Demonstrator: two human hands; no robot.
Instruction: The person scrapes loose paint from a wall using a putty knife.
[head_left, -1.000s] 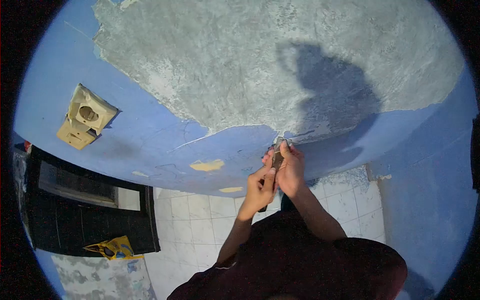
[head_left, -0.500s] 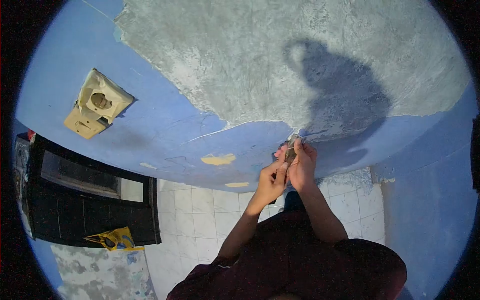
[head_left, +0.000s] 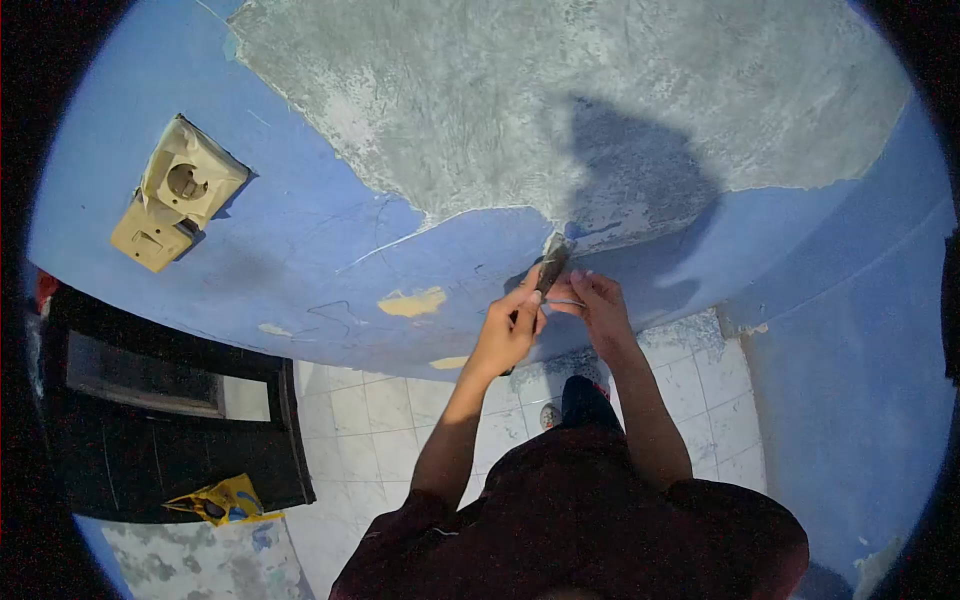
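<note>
Against the blue wall (head_left: 285, 210), at the lower edge of the bare grey patch (head_left: 480, 110): dark tool (head_left: 548, 272), slanted, lighter flat end up at the paint edge; contact or tiny gap, cannot tell. Left hand (head_left: 505, 335) closed round the tool's lower part, thumb laid along it. Right hand (head_left: 597, 305) just beside, to the right of the tool, fingers partly curled; a thin pale strip (head_left: 570, 302) shows between it and the tool, too small to identify, and whether that hand grips it cannot be told.

Dark shadow (head_left: 640, 165) across the grey patch, above the hands. Two cream spots (head_left: 412, 302) on the blue paint, left of the left hand. Further left, socket (head_left: 187, 183) with torn-looking covering round it, switch (head_left: 152, 240) just below. Lower left, black panel (head_left: 130, 450) with a glass pane, yellow bag (head_left: 230, 498) at its bottom edge. White tile floor (head_left: 380, 410) below; shoe (head_left: 550, 415) and dark trouser leg (head_left: 588, 402) under the hands. Dark shirt (head_left: 580, 510) at bottom.
</note>
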